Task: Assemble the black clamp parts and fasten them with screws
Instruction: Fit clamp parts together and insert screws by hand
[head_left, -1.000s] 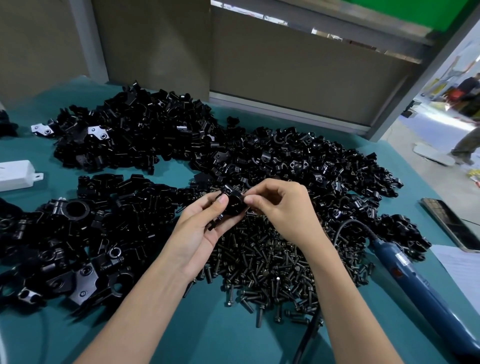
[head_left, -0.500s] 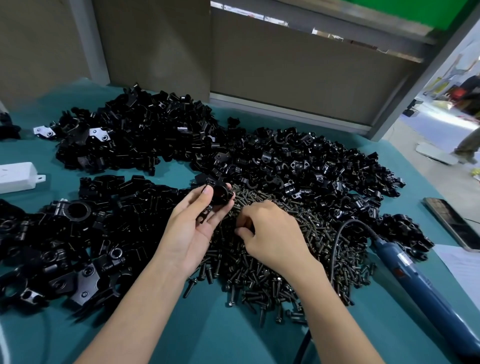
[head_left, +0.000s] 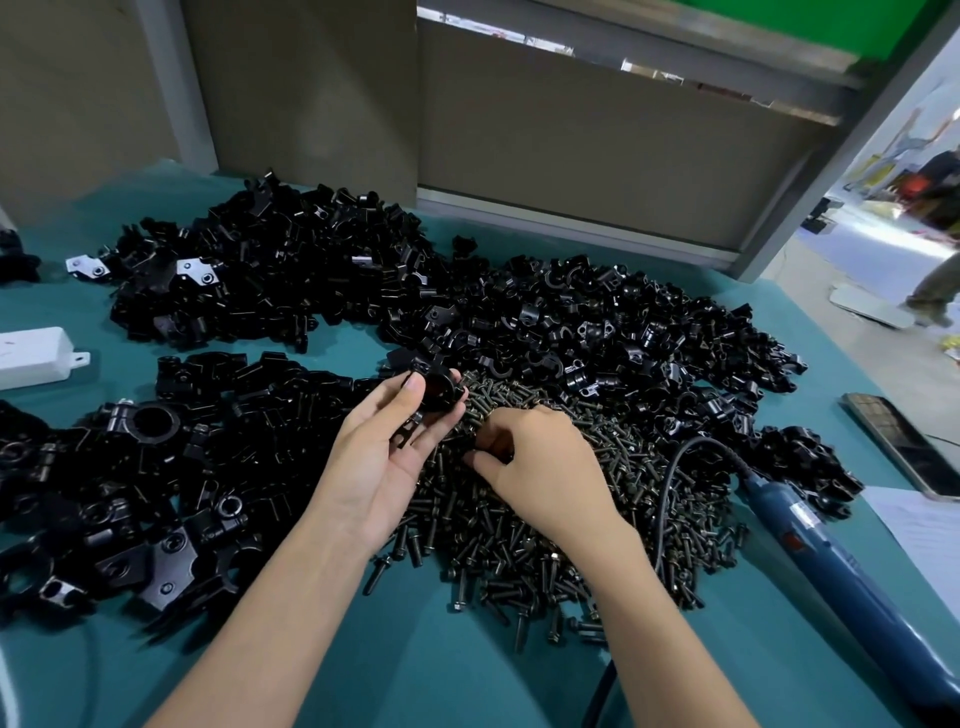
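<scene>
right hand (head_left: 540, 467) has dropped off the clamp (head_left: 436, 392) into the screws (head_left: 545, 545) — likely fetching one, catch unclear — left hand (head_left: 384, 457) still pinches the clamp.

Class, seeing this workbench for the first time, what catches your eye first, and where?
Heaps of glossy black clamp parts sprawl across the teal table, with a pile of dark metal screws at the centre. The left hand holds a round black clamp piece while the right hand reaches into the screws. A blue corded tool lies at right.
</scene>
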